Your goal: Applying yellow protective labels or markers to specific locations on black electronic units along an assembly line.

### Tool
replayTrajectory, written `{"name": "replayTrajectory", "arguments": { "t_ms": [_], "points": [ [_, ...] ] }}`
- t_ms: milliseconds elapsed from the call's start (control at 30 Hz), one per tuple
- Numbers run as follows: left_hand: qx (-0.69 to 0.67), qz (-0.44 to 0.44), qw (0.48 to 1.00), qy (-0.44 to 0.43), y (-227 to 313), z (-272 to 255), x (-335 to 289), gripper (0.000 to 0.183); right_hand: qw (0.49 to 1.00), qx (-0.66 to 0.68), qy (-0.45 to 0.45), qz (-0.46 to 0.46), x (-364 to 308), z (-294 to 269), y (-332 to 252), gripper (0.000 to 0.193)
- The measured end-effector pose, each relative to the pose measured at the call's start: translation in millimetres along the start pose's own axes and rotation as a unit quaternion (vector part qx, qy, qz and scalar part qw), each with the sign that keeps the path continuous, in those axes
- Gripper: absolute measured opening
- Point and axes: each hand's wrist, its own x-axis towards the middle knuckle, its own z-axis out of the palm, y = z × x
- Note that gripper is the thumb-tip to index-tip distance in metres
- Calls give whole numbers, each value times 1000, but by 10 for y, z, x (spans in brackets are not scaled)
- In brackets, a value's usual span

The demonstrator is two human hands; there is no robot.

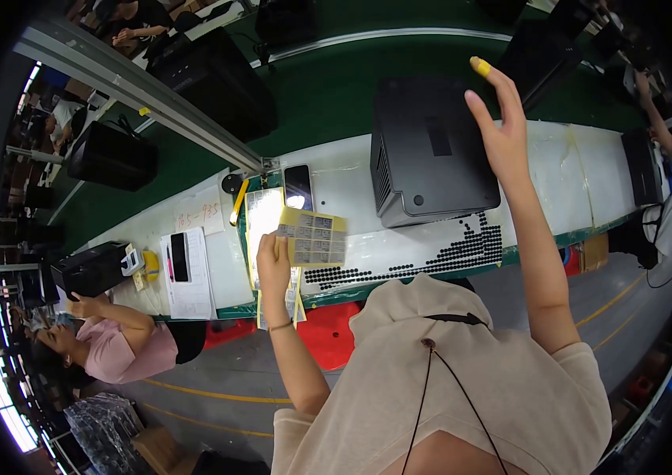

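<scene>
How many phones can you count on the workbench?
2: one phone on the white papers at left, another phone just beyond the label sheet in the person's left hand. More may be hidden.

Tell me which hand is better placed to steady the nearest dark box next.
Probably the right hand: it looks empty, close to the dark box, while the left hand holds a label sheet.

From your head, the left fisheye camera looks steeply down past your beige shirt (462, 372) close below and takes in the white table (551, 150) from its near edge to beyond its far edge.
</scene>
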Motion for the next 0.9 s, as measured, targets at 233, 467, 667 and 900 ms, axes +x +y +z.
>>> {"name": "replayTrajectory", "arguments": {
  "t_ms": [233,467,667,900],
  "points": [
    [38,108,986,-122,1899,-613,-357,14,939,13,-228,-257,-596,-128,-938,22],
    [-48,143,964,-218,2157,-555,-401,11,930,32,-202,-304,-893,31,-918,19],
    [-82,110,956,-260,2061,-501,-364,14,927,40,-184,-325,-982,-1,-816,18],
    [-246,52,895,-369,1776,-409,-220,24,920,115,-224,-300,-988,-23,-848,7]
  ]
}}
